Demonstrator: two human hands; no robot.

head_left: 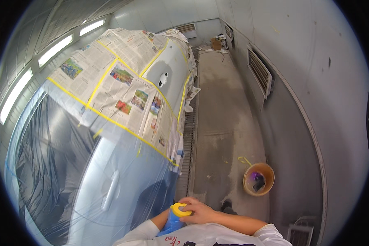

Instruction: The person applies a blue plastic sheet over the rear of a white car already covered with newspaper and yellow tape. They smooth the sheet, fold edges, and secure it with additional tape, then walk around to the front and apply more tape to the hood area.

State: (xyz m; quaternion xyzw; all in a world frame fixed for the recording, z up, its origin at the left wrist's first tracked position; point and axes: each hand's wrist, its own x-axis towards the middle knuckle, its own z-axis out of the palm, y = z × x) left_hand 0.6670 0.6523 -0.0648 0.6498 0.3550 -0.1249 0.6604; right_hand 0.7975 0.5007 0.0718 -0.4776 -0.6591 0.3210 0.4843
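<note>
My right hand (197, 211) rests on a roll of yellow masking tape (179, 210) held close to my chest. Under the roll is something blue (172, 224), a bottle or sheet, which my left hand (160, 223) supports from below; that hand is mostly hidden. In front of me on the left stands a car (110, 180) wrapped in clear plastic film. Newspaper sheets (123, 88) are fixed over it with yellow tape strips, leaving a bare grey panel with a door handle recess (163, 78).
A tan bucket (258, 179) with dark and purple items stands on the grey floor at the right. A metal floor grate (188, 143) runs beside the car. The booth wall (315, 82) with vents lies to the right. Boxes (216, 42) sit at the far end.
</note>
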